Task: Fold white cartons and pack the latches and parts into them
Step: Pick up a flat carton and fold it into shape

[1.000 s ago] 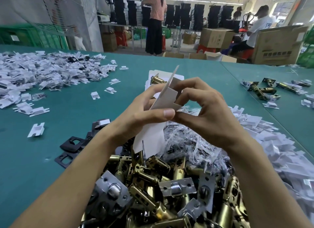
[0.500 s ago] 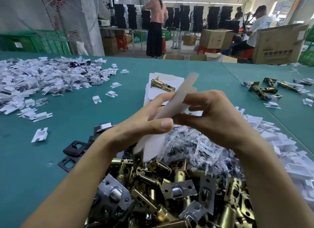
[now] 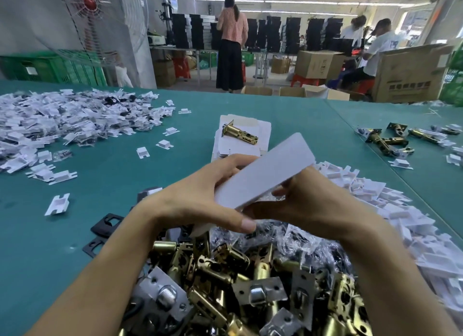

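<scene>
Both hands hold a white carton above the table, its broad face tilted up and to the right. My left hand grips its near left end, thumb along the lower edge. My right hand holds it from beneath on the right, fingers curled under it. Below the hands lies a heap of brass latches with silver faceplates. Small clear bags of parts lie behind the heap. A stack of flat white cartons sits further back with one brass latch on top.
White folded inserts are piled at the right and spread at the far left on the green table. Black strike plates lie left of my left arm. More latches lie far right. People stand and sit beyond the table.
The carton has turned from an edge-on, upright flat piece into a broad face tilted toward me, and both hands shifted their hold along it.
</scene>
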A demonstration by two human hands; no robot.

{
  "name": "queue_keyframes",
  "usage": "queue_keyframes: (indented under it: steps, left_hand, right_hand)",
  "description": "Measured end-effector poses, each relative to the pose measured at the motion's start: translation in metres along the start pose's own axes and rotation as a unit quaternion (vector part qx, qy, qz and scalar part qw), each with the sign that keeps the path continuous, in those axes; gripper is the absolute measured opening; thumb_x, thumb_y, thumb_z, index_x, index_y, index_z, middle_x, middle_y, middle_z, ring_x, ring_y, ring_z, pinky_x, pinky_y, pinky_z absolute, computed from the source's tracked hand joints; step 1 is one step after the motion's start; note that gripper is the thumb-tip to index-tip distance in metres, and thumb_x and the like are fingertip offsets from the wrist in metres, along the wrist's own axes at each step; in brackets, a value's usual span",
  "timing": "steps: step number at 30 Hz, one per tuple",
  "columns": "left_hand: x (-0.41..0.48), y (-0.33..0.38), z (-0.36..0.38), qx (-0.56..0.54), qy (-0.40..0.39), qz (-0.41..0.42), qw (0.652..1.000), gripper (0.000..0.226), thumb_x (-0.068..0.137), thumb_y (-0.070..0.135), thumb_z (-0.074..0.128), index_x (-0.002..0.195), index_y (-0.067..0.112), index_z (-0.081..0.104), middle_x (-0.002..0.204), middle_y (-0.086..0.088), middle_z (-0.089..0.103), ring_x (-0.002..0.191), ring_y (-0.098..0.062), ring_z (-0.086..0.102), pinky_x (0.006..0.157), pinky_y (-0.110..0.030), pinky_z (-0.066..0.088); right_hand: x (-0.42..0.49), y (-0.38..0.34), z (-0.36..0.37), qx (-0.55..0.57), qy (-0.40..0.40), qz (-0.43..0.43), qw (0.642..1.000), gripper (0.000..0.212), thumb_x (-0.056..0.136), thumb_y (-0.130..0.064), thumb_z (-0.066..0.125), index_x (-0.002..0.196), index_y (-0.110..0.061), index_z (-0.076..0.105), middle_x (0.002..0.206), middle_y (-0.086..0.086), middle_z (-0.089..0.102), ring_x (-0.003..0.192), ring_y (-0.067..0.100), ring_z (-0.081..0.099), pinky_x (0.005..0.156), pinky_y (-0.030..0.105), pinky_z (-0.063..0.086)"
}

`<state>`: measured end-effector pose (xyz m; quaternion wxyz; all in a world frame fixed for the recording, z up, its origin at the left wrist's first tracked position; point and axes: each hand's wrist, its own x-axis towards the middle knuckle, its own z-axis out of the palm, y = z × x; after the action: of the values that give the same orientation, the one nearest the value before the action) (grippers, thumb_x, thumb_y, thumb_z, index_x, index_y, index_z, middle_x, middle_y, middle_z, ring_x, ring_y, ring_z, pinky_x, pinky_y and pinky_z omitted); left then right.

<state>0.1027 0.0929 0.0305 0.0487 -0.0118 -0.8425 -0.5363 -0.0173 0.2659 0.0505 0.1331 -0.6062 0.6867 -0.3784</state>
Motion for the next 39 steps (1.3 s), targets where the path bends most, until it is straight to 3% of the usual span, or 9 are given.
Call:
queue_keyframes:
  steps: [5, 11, 14, 18, 22, 28, 32, 34, 39]
  left_hand:
    - [-0.001, 0.001, -0.004, 0.024, 0.073, 0.016, 0.997, 0.073, 0.052, 0.037, 0.085, 0.122, 0.035, 0.063, 0.108, 0.003, 0.068, 0.098, -0.015, 0.067, 0.076, -0.026, 0.055]
    - [0.0, 0.001, -0.002, -0.096, 0.075, 0.043, 0.992, 0.051, 0.071, 0.044, 0.063, 0.118, 0.026, 0.064, 0.105, 0.0, 0.073, 0.092, -0.014, 0.07, 0.074, -0.023, 0.055]
    - [-0.001, 0.0, 0.005, -0.159, 0.031, 0.049, 0.986, 0.066, 0.068, 0.057, 0.076, 0.123, 0.023, 0.065, 0.115, -0.01, 0.07, 0.1, -0.029, 0.067, 0.085, -0.042, 0.055]
    - [-0.002, 0.002, 0.007, -0.198, -0.003, 0.051, 0.979, 0.097, 0.066, 0.069, 0.076, 0.135, 0.006, 0.052, 0.133, -0.02, 0.061, 0.114, -0.031, 0.061, 0.095, -0.044, 0.052]
    - [-0.009, 0.0, 0.004, -0.251, -0.051, 0.081, 0.963, 0.059, 0.082, 0.066, 0.062, 0.127, 0.029, 0.066, 0.121, 0.011, 0.068, 0.113, -0.008, 0.061, 0.099, -0.03, 0.05]
    - [0.009, -0.008, 0.012, -0.143, 0.188, 0.023, 0.972, 0.04, 0.063, 0.068, 0.074, 0.092, 0.041, 0.078, 0.096, 0.003, 0.078, 0.09, -0.015, 0.074, 0.077, -0.031, 0.061]
    - [0.013, -0.005, 0.008, -0.029, 0.318, 0.055, 0.946, 0.046, 0.066, 0.063, 0.073, 0.099, 0.031, 0.068, 0.098, 0.003, 0.076, 0.089, -0.016, 0.074, 0.072, -0.034, 0.06]
    - [0.014, -0.003, 0.006, -0.009, 0.332, 0.048, 0.942, 0.053, 0.067, 0.062, 0.073, 0.107, 0.034, 0.054, 0.107, 0.004, 0.073, 0.095, -0.015, 0.072, 0.078, -0.04, 0.06]
    - [0.014, -0.002, 0.012, -0.099, 0.223, 0.028, 0.969, 0.063, 0.069, 0.051, 0.076, 0.12, 0.038, 0.042, 0.113, 0.013, 0.068, 0.102, -0.003, 0.068, 0.077, -0.019, 0.056]
  right_hand:
    - [0.002, 0.002, -0.002, 0.0, 0.007, -0.005, 1.0, 0.04, 0.075, -0.017, 0.086, 0.111, -0.024, 0.072, 0.108, -0.015, 0.073, 0.102, 0.003, 0.067, 0.089, 0.036, 0.056]
    - [0.008, 0.004, 0.005, 0.188, 0.216, -0.071, 0.955, 0.076, 0.061, -0.027, 0.09, 0.127, -0.037, 0.053, 0.135, -0.004, 0.049, 0.109, 0.011, 0.064, 0.08, 0.029, 0.06]
    - [0.01, 0.013, 0.007, 0.311, 0.159, -0.056, 0.935, 0.073, 0.069, -0.028, 0.087, 0.132, -0.039, 0.053, 0.128, 0.002, 0.06, 0.097, 0.017, 0.072, 0.072, 0.027, 0.058]
    - [0.013, 0.02, 0.018, 0.351, 0.107, -0.082, 0.926, 0.062, 0.08, -0.026, 0.079, 0.135, -0.041, 0.054, 0.126, 0.002, 0.067, 0.1, 0.023, 0.07, 0.076, 0.033, 0.056]
    - [0.016, 0.021, 0.022, 0.399, 0.104, -0.084, 0.907, 0.079, 0.081, -0.025, 0.08, 0.144, -0.046, 0.037, 0.134, 0.004, 0.06, 0.108, 0.025, 0.067, 0.075, 0.043, 0.057]
    - [0.022, 0.018, 0.036, 0.327, 0.201, -0.091, 0.919, 0.087, 0.093, -0.007, 0.063, 0.152, -0.045, 0.013, 0.147, 0.011, 0.049, 0.124, 0.025, 0.06, 0.097, 0.049, 0.054]
    - [0.023, 0.015, 0.044, 0.293, 0.214, -0.065, 0.93, 0.084, 0.099, -0.002, 0.053, 0.152, -0.045, 0.003, 0.152, 0.007, 0.041, 0.128, 0.021, 0.056, 0.103, 0.05, 0.05]
    - [0.024, 0.014, 0.046, 0.273, 0.221, -0.064, 0.934, 0.081, 0.1, 0.002, 0.048, 0.151, -0.043, 0.005, 0.153, 0.007, 0.04, 0.128, 0.019, 0.056, 0.106, 0.047, 0.048]
    - [0.023, 0.015, 0.053, 0.289, 0.13, -0.07, 0.946, 0.09, 0.093, 0.0, 0.045, 0.149, -0.053, -0.001, 0.143, -0.005, 0.047, 0.124, 0.012, 0.058, 0.098, 0.028, 0.051]
